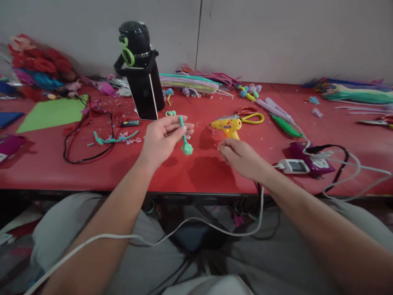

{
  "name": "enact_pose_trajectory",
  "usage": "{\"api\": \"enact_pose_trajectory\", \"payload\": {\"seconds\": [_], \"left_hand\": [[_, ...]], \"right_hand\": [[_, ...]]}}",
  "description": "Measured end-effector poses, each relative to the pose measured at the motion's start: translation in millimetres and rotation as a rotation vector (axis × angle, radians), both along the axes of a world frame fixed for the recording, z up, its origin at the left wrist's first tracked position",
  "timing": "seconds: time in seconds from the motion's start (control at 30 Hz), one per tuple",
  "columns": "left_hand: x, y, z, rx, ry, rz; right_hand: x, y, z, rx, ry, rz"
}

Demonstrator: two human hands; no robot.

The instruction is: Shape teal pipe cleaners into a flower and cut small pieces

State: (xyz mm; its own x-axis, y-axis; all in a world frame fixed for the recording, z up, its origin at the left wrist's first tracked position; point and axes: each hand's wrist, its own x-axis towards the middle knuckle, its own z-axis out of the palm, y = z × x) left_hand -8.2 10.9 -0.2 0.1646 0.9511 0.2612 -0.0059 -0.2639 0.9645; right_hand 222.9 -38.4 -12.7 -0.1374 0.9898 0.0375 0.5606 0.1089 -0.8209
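Note:
My left hand (164, 137) pinches a teal pipe cleaner stem (183, 129) between thumb and fingers. A fuzzy green ball (187, 148) hangs at the stem's lower end, above the red table. My right hand (241, 157) is closed, fingertips together, just in front of a yellow glue gun (225, 126); what the fingers hold, if anything, is hidden. The gun's nozzle points left, and its grip meets the edge of my hand in the view. Behind it lie scissors (253, 118) with yellow and red handles.
A black bottle (139, 61) stands behind a dark upright phone (143, 96). Pipe cleaner bundles (196, 83) lie along the wall. A looped black cable (66, 143) is at left; a white power bank (294, 166), purple box (319, 164) and white cables lie right. Fuzzy scraps litter the red table (172, 176).

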Motion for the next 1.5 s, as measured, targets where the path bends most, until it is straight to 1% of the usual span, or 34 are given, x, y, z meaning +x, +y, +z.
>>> {"api": "enact_pose_trajectory", "payload": {"seconds": [0.07, 0.13, 0.23, 0.3, 0.37, 0.43, 0.53, 0.63, 0.7, 0.8, 0.9, 0.97, 1.13, 1.3, 1.5], "left_hand": [[-0.6, 1.2, -1.0, 0.002, 0.008, -0.001], [-0.3, 1.5, -1.1, 0.005, 0.009, 0.002], [0.6, 1.0, -0.6, -0.009, 0.022, 0.016], [1.0, 0.5, -0.5, -0.013, 0.04, 0.021], [1.1, -0.1, -0.8, -0.007, 0.058, 0.021], [1.1, -0.7, -1.1, -0.007, 0.069, 0.02], [0.5, -1.0, -1.6, -0.017, 0.069, 0.004], [-0.6, 0.6, -2.6, 0.001, 0.084, -0.003], [-1.7, 2.5, -3.8, 0.023, 0.102, 0.007], [-4.0, 5.9, -6.7, 0.044, 0.124, 0.027], [-6.9, 8.2, -10.1, 0.047, 0.14, 0.039], [-8.4, 8.8, -11.6, 0.05, 0.146, 0.038], [-8.4, 8.8, -11.7, 0.061, 0.163, 0.045], [-8.1, 9.5, -13.0, 0.065, 0.158, 0.042], [-8.4, 10.2, -14.9, 0.072, 0.162, 0.035]], "right_hand": [[16.5, -1.5, 2.0, 0.056, -0.198, -0.053], [31.3, -0.4, 4.5, 0.091, -0.343, -0.113], [44.8, 6.1, 6.8, 0.146, -0.431, -0.233], [47.0, 12.9, 4.9, 0.175, -0.406, -0.29], [45.2, 21.3, -0.6, 0.183, -0.367, -0.307], [41.9, 31.2, -8.8, 0.157, -0.318, -0.308], [36.6, 45.7, -21.8, 0.066, -0.159, -0.301], [30.4, 52.4, -29.1, 0.011, 0.025, -0.298], [25.3, 49.2, -28.9, 0.005, 0.158, -0.253], [16.7, 34.4, -23.6, -0.036, 0.32, -0.105], [8.4, 16.0, -19.9, -0.074, 0.371, 0.045], [3.3, 6.6, -21.0, -0.084, 0.381, 0.097], [-7.6, -1.3, -26.7, -0.106, 0.399, 0.125], [-13.2, -1.9, -25.4, -0.108, 0.411, 0.149], [-13.4, -3.2, -25.9, -0.118, 0.387, 0.154]]}}
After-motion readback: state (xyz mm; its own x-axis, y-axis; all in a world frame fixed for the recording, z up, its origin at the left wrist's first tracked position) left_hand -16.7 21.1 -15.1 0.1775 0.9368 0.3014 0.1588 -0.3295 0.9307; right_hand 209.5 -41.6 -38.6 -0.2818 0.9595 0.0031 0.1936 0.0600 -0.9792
